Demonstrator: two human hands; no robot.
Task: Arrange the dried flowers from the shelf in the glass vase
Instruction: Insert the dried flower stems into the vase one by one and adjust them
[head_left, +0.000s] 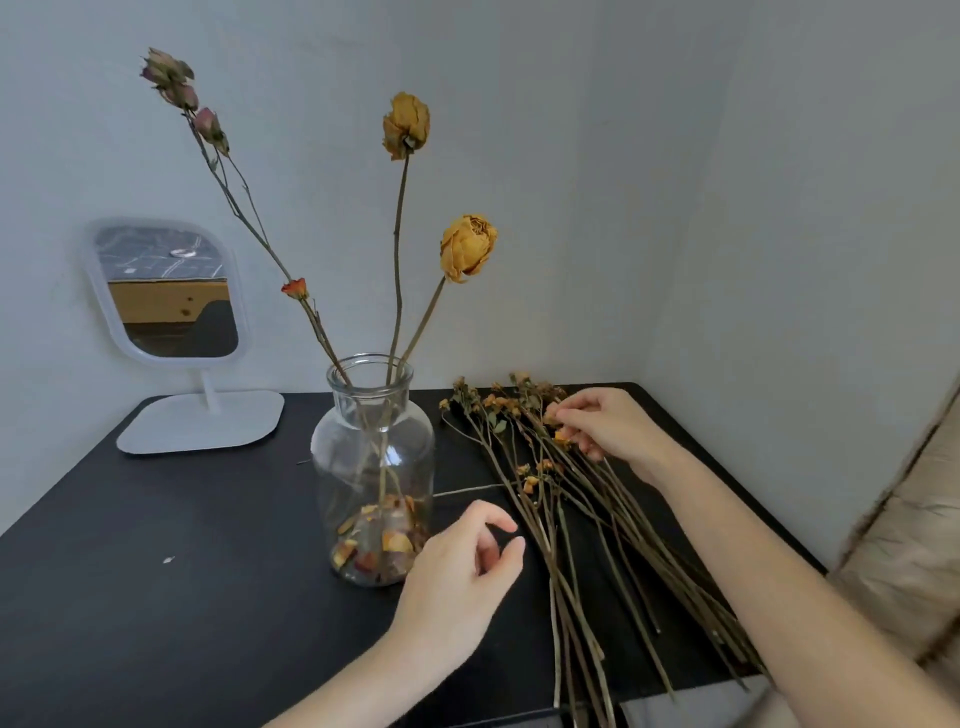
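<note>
The grip of the right hand (602, 423) pinches a bloom among the dried flowers (571, 499); the left hand (462, 561) is loose, holding nothing.
The pile lies on the bench (156, 597), right of the glass vase (371, 467), close for easy picking.

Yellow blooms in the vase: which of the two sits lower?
The right-hand yellow bloom, whose stem leans right toward the loose stems. The other yellow bloom stands clearly higher on a nearly upright stem.
</note>
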